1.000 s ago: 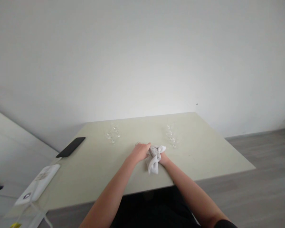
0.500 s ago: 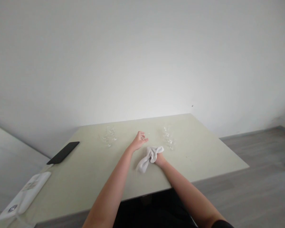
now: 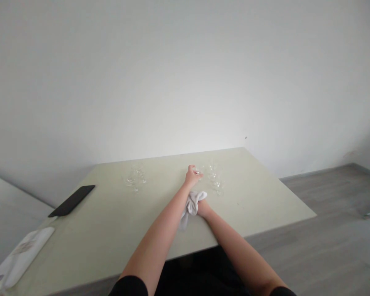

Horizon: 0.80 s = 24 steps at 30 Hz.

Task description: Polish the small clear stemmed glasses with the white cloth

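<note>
My left hand (image 3: 193, 176) reaches far across the pale table (image 3: 117, 230), its fingers closed on a small clear glass (image 3: 199, 172). It is right beside a group of clear stemmed glasses (image 3: 216, 177) at the back right. My right hand (image 3: 202, 208) rests on the table nearer to me, gripping a crumpled white cloth (image 3: 189, 206). My left forearm crosses in front of part of the cloth. Another group of clear glasses (image 3: 135, 177) stands at the back left.
A black phone (image 3: 71, 200) lies near the table's left edge. A white flat device (image 3: 17, 259) sits at the near left corner. A white wall rises behind the table, and grey wood floor (image 3: 336, 222) shows on the right.
My left hand moved away from the cloth, carrying the small glass back and right toward the right group of glasses. My right hand stayed put, holding the cloth.
</note>
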Each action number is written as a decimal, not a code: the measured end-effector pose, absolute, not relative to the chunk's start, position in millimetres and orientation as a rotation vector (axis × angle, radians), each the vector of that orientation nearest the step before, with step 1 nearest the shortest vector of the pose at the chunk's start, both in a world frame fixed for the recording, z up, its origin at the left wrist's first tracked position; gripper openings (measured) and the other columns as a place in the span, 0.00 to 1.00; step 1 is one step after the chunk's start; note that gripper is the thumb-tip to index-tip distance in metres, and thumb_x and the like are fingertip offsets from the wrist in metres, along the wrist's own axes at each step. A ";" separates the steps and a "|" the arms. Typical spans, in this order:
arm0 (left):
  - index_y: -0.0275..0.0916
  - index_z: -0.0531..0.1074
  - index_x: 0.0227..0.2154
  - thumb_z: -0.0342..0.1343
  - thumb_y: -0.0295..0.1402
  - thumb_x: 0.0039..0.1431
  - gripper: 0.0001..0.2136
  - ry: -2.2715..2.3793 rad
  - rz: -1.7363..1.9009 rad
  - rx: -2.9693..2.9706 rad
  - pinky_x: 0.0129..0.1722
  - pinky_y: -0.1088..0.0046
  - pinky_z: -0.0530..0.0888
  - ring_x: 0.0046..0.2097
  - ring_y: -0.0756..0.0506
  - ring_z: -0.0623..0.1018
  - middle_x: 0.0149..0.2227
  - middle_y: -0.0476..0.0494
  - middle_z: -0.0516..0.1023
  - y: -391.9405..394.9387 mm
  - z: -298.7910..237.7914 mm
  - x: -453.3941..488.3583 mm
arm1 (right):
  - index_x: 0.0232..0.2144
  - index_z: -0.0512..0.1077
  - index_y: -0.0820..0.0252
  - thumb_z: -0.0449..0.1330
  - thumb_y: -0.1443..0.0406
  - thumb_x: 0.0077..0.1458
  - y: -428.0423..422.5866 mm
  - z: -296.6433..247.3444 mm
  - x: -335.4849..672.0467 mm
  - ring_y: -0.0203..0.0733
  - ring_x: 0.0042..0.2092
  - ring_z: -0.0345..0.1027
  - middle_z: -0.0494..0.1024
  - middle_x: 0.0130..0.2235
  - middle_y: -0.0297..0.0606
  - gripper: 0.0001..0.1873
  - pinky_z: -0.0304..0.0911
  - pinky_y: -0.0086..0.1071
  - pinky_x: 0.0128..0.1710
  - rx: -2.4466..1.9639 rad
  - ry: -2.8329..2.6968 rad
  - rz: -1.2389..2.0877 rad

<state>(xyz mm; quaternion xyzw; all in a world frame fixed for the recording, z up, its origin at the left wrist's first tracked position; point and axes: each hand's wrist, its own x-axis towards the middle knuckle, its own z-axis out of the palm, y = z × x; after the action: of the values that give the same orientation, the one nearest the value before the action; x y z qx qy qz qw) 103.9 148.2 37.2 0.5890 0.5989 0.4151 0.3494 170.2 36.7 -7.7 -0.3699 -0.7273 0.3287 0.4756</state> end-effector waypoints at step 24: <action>0.37 0.64 0.40 0.65 0.25 0.45 0.20 1.388 1.172 1.353 0.32 0.74 0.72 0.28 0.52 0.75 0.34 0.45 0.76 144.9 45.0 112.5 | 0.33 0.77 0.57 0.61 0.53 0.50 42.5 -16.3 168.4 0.52 0.46 0.73 0.80 0.38 0.46 0.15 0.63 0.49 0.55 -0.844 -1.740 0.925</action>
<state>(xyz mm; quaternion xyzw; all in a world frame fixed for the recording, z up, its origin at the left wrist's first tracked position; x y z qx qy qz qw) 112.5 144.9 45.0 0.5408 0.5549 0.4685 0.4244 168.4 42.5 -16.3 -0.3459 -0.7126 0.3790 0.4785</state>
